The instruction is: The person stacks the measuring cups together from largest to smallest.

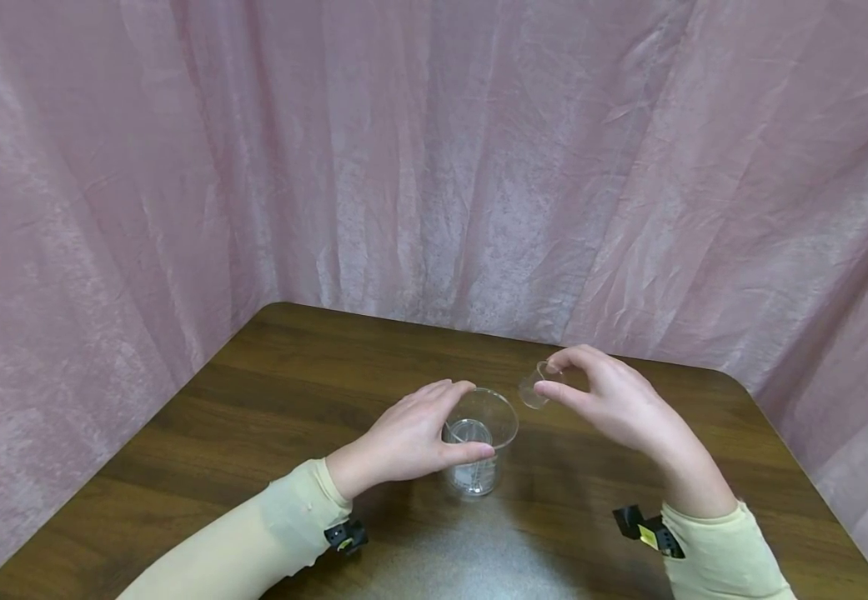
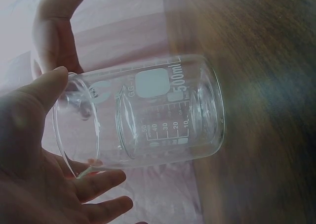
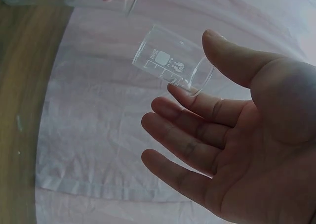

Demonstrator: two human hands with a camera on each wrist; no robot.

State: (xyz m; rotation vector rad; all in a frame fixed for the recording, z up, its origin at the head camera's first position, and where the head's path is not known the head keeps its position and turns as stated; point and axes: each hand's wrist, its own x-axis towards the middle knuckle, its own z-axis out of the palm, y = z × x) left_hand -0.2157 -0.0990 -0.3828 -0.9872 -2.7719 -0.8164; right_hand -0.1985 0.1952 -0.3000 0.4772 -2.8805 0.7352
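Note:
My left hand [image 1: 418, 429] grips the rim of a large glass beaker [image 2: 153, 80] marked 500ml, thumb on the near side and fingers on the far side. The beaker is upright on the wooden table [image 1: 313, 375]. Inside it sits a smaller glass beaker [image 2: 165, 127] with a scale up to 50. To the right, my right hand [image 1: 614, 400] pinches a small clear beaker [image 3: 173, 61] between thumb and index finger, near its rim. This little beaker hangs tilted in the air, beside and apart from the large one's rim. The other right fingers are spread loosely.
A pink curtain [image 1: 434, 167] hangs behind and along both sides of the table. Black wrist cameras are strapped over the pale yellow sleeves [image 1: 253, 533]. Light reflects off the tabletop near the front.

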